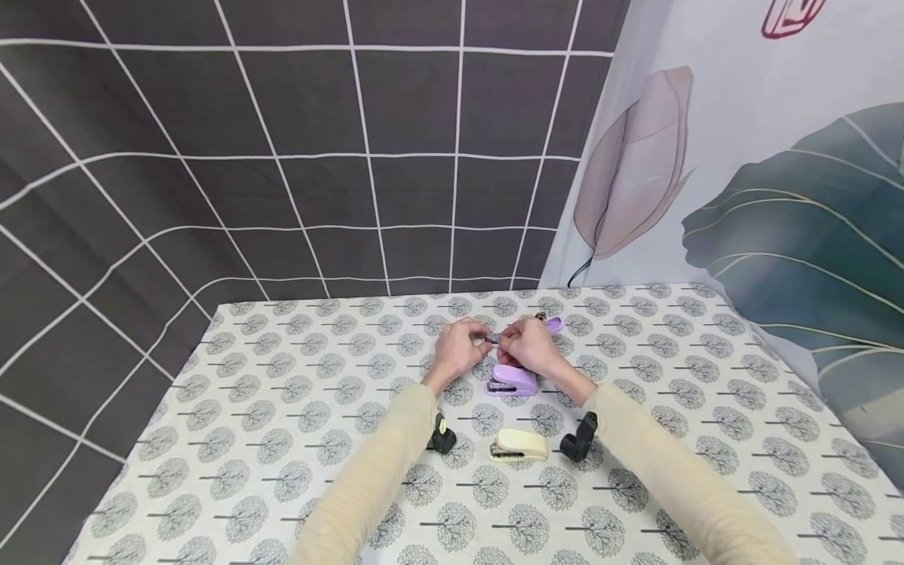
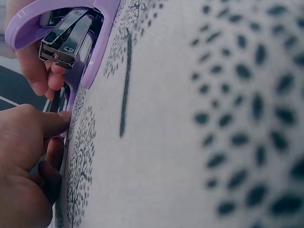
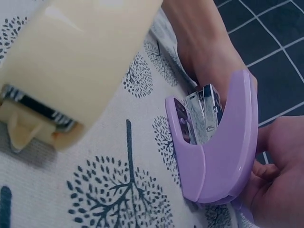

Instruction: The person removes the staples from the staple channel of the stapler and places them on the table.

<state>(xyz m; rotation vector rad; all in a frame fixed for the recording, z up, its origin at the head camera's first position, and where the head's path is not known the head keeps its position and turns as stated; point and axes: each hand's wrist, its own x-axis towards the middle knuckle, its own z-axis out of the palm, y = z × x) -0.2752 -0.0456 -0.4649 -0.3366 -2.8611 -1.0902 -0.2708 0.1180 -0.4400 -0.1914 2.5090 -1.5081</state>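
Both hands meet at a purple stapler (image 1: 555,324) that looks folded wide open, partly hidden behind the right hand. My left hand (image 1: 459,348) pinches its near end between thumb and fingers; in the left wrist view the left hand (image 2: 26,161) grips beside a dark metal strip (image 2: 56,99). My right hand (image 1: 528,344) has curled fingers on the same stapler, just right of the left; its exact hold is partly hidden. Right in front of the hands stands another purple stapler (image 1: 512,380), its metal magazine (image 2: 66,40) facing left. It also shows as the purple stapler (image 3: 223,161) in the right wrist view.
A cream stapler (image 1: 519,444) lies nearer the body, between the forearms. The table carries a white cloth (image 1: 318,353) printed with grey trees. Behind it hangs a dark curtain with a white grid (image 1: 297,102); a leaf-patterned curtain (image 1: 741,157) hangs at the right.
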